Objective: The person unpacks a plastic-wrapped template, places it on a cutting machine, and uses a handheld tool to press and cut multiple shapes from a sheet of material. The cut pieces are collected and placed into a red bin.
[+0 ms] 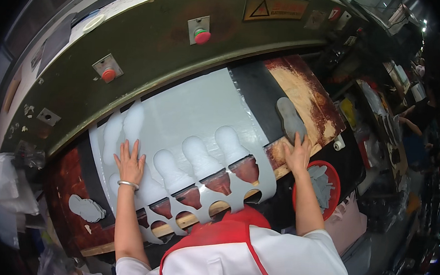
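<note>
A light grey sheet [186,101] lies across the machine's bed, marked with several paler sole shapes [200,156]. Along its near edge run cut-out openings, through which the reddish-brown board shows. My left hand [130,164] rests flat on the left part of the sheet, fingers spread, a bracelet at the wrist. At the right, a darker grey sole-shaped piece [287,114] lies on the board by a black strip. The fingertips of my right hand [297,154] touch its near end, fingers stretched out; whether they grip it is hard to see.
A green machine beam [150,44] with red buttons [202,36] spans the far side. Grey sole-shaped pieces [86,208] lie stacked at the left. A red basin [338,191] of grey pieces stands at the right. Clear plastic [6,188] hangs at far left.
</note>
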Available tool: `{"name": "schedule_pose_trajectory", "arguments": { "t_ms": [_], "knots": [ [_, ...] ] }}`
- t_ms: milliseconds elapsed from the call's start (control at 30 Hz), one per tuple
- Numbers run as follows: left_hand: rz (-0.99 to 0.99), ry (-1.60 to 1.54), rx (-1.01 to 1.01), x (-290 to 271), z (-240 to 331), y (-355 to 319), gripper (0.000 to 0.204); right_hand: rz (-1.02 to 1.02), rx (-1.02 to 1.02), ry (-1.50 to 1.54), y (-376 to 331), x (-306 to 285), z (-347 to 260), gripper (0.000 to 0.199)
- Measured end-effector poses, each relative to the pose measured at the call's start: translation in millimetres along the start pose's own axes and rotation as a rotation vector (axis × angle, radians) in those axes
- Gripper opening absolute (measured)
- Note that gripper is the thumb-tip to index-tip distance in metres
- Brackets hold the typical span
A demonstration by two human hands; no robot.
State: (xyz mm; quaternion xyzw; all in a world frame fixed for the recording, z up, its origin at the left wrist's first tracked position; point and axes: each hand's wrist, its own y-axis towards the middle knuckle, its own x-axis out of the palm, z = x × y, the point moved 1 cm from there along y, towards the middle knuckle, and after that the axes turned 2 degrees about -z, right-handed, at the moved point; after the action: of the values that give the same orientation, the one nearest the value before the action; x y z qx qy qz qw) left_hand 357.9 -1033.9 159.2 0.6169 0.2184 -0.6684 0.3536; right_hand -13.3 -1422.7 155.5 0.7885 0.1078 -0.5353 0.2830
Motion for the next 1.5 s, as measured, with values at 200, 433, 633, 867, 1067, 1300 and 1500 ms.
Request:
{"name": "schedule_pose_trajectory", "arguments": {
  "t_ms": [200,433,633,867,1067,1300,1500],
  "knots": [
    [-0.041,0.033,-0.045,4,35,-52,0.060,-0.002,-0.166,0.099,34,1,36,0.074],
    [-0.010,0.043,-0.097,-8,65,-84,0.055,-0.112,-0.136,0.476,61,6,36,0.066],
    [0.009,0.038,-0.090,-16,66,-77,0.054,-0.144,0.079,0.859,31,-19,-49,0.055],
    [0.074,-0.046,-0.093,-15,63,-75,0.059,-0.419,-0.100,1.324,-20,7,-256,0.066],
    [0.063,-0.109,-0.096,-21,59,-68,0.058,-0.115,-0.321,0.583,-40,44,-334,0.073],
    [-0.012,-0.157,-0.118,-32,48,-37,0.055,-0.127,-0.471,0.584,-15,58,-343,0.080],
    [0.105,-0.479,-0.152,-27,7,10,0.051,-0.462,-0.051,1.230,50,75,-330,0.071]
  ]
}}
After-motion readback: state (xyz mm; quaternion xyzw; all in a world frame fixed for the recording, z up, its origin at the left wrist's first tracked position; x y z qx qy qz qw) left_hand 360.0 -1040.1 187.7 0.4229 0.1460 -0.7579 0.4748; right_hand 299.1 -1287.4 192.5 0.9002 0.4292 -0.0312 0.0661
